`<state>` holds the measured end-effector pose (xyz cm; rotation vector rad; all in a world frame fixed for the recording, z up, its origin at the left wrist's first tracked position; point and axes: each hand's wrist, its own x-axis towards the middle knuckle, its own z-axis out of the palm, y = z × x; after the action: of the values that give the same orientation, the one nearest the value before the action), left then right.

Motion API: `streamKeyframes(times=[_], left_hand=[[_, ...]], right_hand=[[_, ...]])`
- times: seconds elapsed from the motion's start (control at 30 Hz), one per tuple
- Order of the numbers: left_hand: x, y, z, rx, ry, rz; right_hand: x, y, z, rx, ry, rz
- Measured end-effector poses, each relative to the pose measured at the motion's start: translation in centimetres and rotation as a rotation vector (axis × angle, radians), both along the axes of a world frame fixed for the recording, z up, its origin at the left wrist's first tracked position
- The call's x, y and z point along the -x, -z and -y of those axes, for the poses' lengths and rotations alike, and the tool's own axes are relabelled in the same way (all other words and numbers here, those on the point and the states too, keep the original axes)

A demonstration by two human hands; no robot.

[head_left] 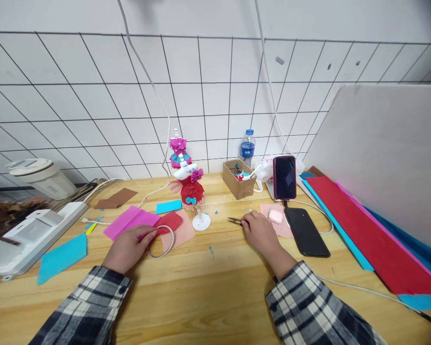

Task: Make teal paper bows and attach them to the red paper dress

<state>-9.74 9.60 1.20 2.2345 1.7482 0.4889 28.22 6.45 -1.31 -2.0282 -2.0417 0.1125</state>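
My left hand (129,247) is closed at the left, thumb and fingertips pinched on the edge of a thin whitish ring (170,244). Under and around that hand lie folded magenta paper (132,220), a red paper piece (169,221) and pale pink paper (185,234). On the right, my right hand (260,232) rests low on the table, its fingers closed over small pointed scissors (234,221). Only the blades show; the handles are hidden. Between the hands, farther back, a figure in a red ruffled dress (192,191) stands on a white round base (201,222).
Behind it stands a magenta and blue figure (178,146). A cardboard box (239,187) of scraps, a water bottle (247,146), an upright phone (284,177) and a black power bank (306,232) sit right. A power strip (39,239) and red sheets (366,225) flank the table.
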Motion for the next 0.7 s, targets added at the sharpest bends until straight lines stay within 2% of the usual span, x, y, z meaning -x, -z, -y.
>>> streamKeyframes(times=[0.23, 0.33, 0.43, 0.57, 0.7], left_hand=[[-0.4, -0.1, 0.2, -0.072, -0.004, 0.053], [0.0, 0.1, 0.1, -0.11, -0.117, 0.013], [1.5, 0.6, -0.5, -0.139, -0.242, -0.078], [3.5, 1.7, -1.5, -0.101, -0.183, -0.195], [4.4, 2.9, -2.0, -0.144, -0.135, -0.174]], right_hand=[[-0.3, 0.0, 0.0, 0.02, -0.007, -0.015], [-0.3, 0.0, 0.3, 0.012, -0.024, -0.036], [-0.1, -0.1, 0.6, 0.002, -0.026, -0.022], [0.7, -0.3, 0.8, 0.022, -0.015, 0.053], [1.6, -0.7, 0.9, 0.02, -0.005, 0.13]])
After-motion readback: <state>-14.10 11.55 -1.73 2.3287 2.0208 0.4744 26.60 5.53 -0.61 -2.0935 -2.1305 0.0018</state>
